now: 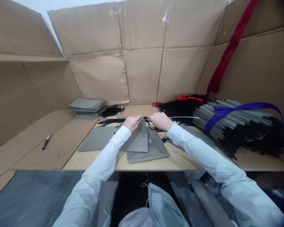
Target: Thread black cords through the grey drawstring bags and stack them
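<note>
Our left hand and our right hand meet at the upper tip of a folded grey paper bag. Both hands are closed, fingertips pressed together, pinching something small that we cannot make out between them. A thin white wire runs from the right hand toward 3 o'clock, and a black cord reaches the left hand from 9 o'clock.

The folded bag lies over a second grey bag with a white logo, on a plywood table. A third flat grey bag lies just beside them at 8 o'clock. A low stack of grey bags sits at 10 o'clock, a loose hank of black cord at 11, and a red-tied bunch of black cords at 1. At 3 o'clock is a bundle of grey bags strapped with blue ribbon.

The bags look light and thin but stiff enough to take by a flat edge. The cord looks soft and limp, best held near its end.
</note>
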The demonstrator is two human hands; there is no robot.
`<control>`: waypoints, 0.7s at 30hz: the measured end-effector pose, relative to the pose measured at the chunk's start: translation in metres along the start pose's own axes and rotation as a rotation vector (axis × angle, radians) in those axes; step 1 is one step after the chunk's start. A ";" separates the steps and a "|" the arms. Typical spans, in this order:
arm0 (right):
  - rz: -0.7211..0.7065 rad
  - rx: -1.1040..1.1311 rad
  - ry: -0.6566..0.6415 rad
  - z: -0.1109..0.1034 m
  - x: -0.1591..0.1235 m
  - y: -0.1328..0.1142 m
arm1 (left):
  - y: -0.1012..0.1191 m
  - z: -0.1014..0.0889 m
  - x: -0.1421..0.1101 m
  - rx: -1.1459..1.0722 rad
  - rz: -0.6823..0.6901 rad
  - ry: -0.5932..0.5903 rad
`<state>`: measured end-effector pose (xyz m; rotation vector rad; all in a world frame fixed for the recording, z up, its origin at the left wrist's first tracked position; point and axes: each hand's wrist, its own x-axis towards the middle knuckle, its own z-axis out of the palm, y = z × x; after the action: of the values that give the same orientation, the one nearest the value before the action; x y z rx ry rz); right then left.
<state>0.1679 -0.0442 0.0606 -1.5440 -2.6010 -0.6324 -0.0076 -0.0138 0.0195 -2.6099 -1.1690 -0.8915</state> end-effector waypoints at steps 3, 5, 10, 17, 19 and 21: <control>0.001 0.004 0.008 0.003 0.001 -0.001 | -0.001 0.002 -0.002 0.002 -0.004 0.013; -0.003 0.003 0.004 0.005 0.002 -0.002 | -0.001 0.004 -0.002 -0.007 -0.015 0.019; -0.025 0.023 0.042 0.014 0.005 -0.004 | 0.000 0.006 0.000 -0.084 -0.045 0.048; -0.071 0.107 0.151 0.040 0.014 -0.001 | -0.004 0.018 0.012 -0.258 -0.122 0.083; -0.055 0.140 0.154 0.048 0.017 -0.002 | -0.007 0.025 0.013 -0.251 -0.147 0.083; -0.044 0.168 0.161 0.056 0.018 -0.002 | -0.010 0.032 0.011 -0.235 -0.169 0.068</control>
<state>0.1663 -0.0094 0.0134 -1.3329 -2.5020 -0.5031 0.0055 0.0117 -0.0008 -2.6625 -1.3584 -1.2094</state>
